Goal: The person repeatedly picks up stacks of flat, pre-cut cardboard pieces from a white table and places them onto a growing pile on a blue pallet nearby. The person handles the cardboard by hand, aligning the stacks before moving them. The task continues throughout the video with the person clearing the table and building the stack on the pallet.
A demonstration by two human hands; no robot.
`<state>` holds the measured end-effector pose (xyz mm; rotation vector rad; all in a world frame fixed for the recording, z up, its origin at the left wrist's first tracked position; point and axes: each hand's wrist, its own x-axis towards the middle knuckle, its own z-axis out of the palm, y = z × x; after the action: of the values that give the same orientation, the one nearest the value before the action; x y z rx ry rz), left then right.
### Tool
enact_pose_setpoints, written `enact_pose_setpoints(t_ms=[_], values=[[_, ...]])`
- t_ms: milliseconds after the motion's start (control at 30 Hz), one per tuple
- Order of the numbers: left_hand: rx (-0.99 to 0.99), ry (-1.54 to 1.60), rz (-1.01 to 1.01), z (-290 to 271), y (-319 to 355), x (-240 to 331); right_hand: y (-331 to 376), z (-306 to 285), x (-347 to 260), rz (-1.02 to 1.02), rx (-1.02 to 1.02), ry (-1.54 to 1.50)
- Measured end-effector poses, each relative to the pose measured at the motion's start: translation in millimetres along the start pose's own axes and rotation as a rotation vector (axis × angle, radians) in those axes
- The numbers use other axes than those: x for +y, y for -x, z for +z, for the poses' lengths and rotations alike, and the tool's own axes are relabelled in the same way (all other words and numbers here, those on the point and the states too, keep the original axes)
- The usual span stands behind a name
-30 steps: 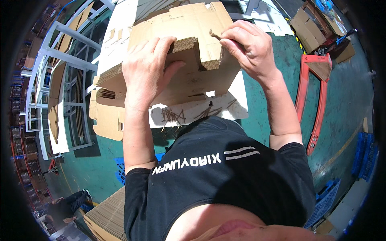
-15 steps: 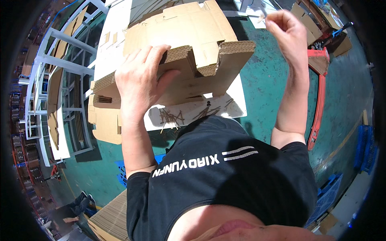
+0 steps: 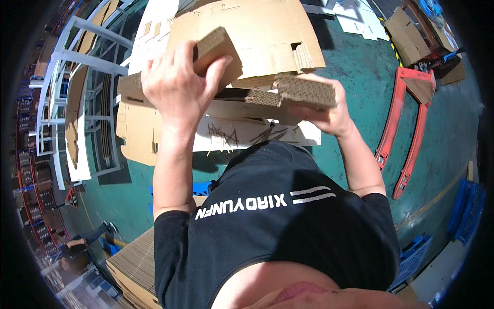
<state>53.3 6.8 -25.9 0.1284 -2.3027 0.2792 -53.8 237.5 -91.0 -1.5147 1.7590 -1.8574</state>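
A thick bundle of notched corrugated cardboard sheets point(image 3: 306, 92) stands on edge, slanting across in front of my body. My left hand point(image 3: 175, 85) is wrapped over its left upright part, thumb on the near side and fingers behind. At the right end my right hand point(image 3: 334, 113) grips the other upright part, its fingers partly hidden by the cardboard. Between the two hands the bundle dips into a wide notch. Just beyond it, a pile of flat cardboard sheets point(image 3: 257, 33) lies on the white tabletop point(image 3: 311, 136). Thin brown cardboard strips point(image 3: 221, 135) are scattered on the near side.
White metal racks point(image 3: 90, 59) with cardboard stand on the left. A red pallet jack point(image 3: 411, 118) is on the green floor to the right. Blue pallets point(image 3: 465, 206) sit at the far right. Behind me on the lower left are stacked cardboard point(image 3: 136, 268) and another person point(image 3: 87, 244).
My right hand has come down from the upper right and taken hold of the bundle's right end. The bundle has turned and tilted, while my left hand keeps its grip.
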Motion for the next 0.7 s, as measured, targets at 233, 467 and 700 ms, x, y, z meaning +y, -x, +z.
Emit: enact_pose_setpoints(t_ms=[233, 467, 700], values=[[0.014, 0.095, -0.059, -5.7, 8.6, 3.2, 5.9, -2.7, 16.6, 0.352, -0.339, -0.676], [-0.084, 0.138, -0.121, -15.2, 7.3, 9.6, -43.7, 49.7, 27.7, 0.552, -0.537, -0.053], [-0.038, 0.119, -0.128, -16.4, 8.7, 11.5, -51.1, 57.4, 30.2, 0.17, -0.59, 0.186]])
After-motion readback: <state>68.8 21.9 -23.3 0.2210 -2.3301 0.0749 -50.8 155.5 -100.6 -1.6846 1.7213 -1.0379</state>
